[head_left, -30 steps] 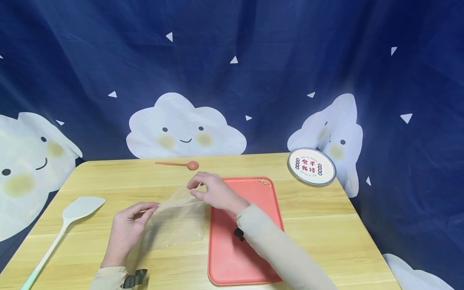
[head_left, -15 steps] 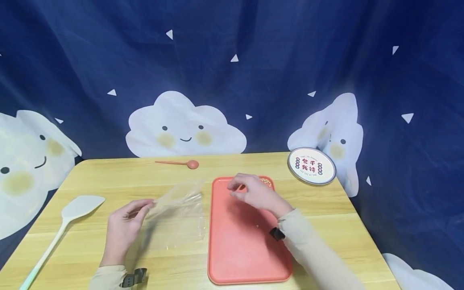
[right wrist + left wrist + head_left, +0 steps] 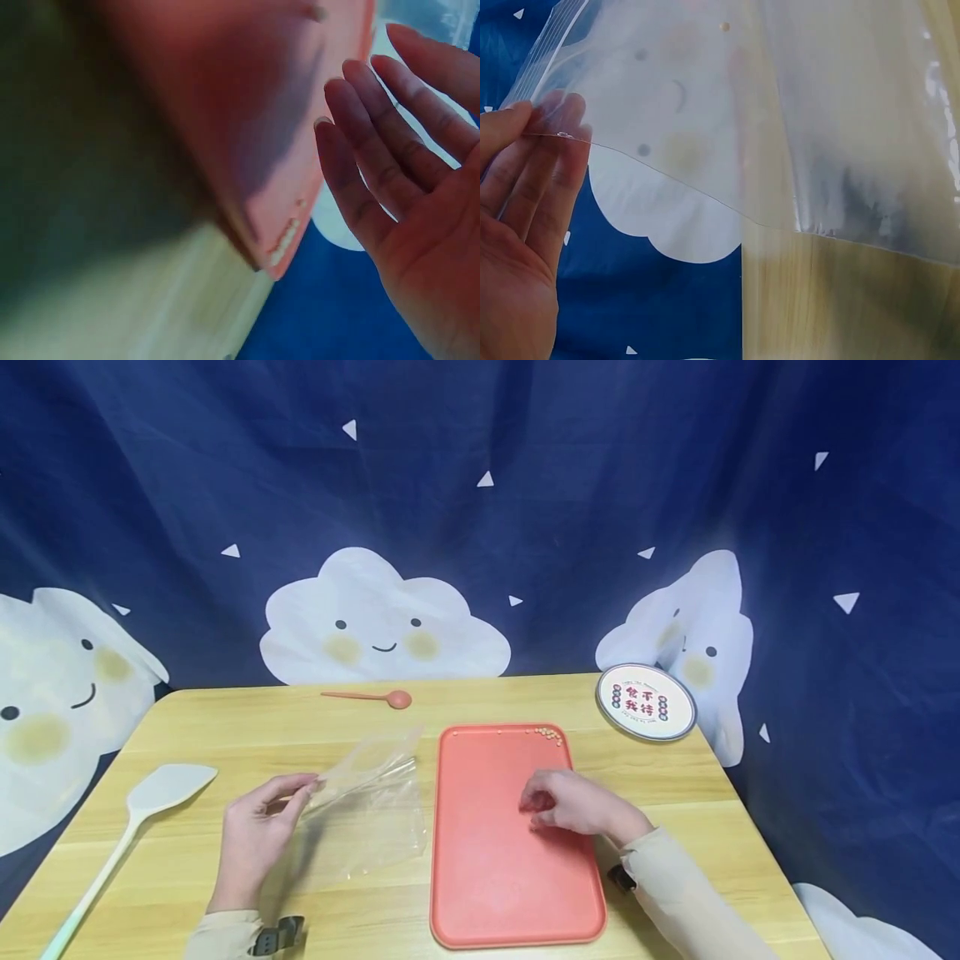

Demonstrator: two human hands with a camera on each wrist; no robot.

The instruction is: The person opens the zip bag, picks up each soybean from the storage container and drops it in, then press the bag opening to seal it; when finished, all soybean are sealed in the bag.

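My left hand (image 3: 258, 831) pinches the edge of a clear zip-top plastic bag (image 3: 375, 818) between thumb and fingers, near its ribbed seal strip (image 3: 551, 52) in the left wrist view. The bag hangs to the right over the table. Over the pink tray (image 3: 495, 877), my right hand (image 3: 581, 806) bends downward with its fingertips low near the surface. In the right wrist view its fingers are loosely bent and apart, with nothing seen between them. Small pale beans (image 3: 548, 734) gather in the tray's far right corner. A single bean (image 3: 319, 13) lies on the tray near the right fingers.
A small red spoon (image 3: 397, 699) lies at the table's back edge. An oval plate (image 3: 647, 702) with printed characters sits at the back right. On the left rests a white spatula (image 3: 168, 789) with a long handle. A blue cloud-patterned curtain (image 3: 555, 485) hangs behind the wooden table (image 3: 667, 793).
My right hand has let go of the bag and moved right, then down toward the tray's middle. My left hand keeps its pinch on the bag, almost in place.
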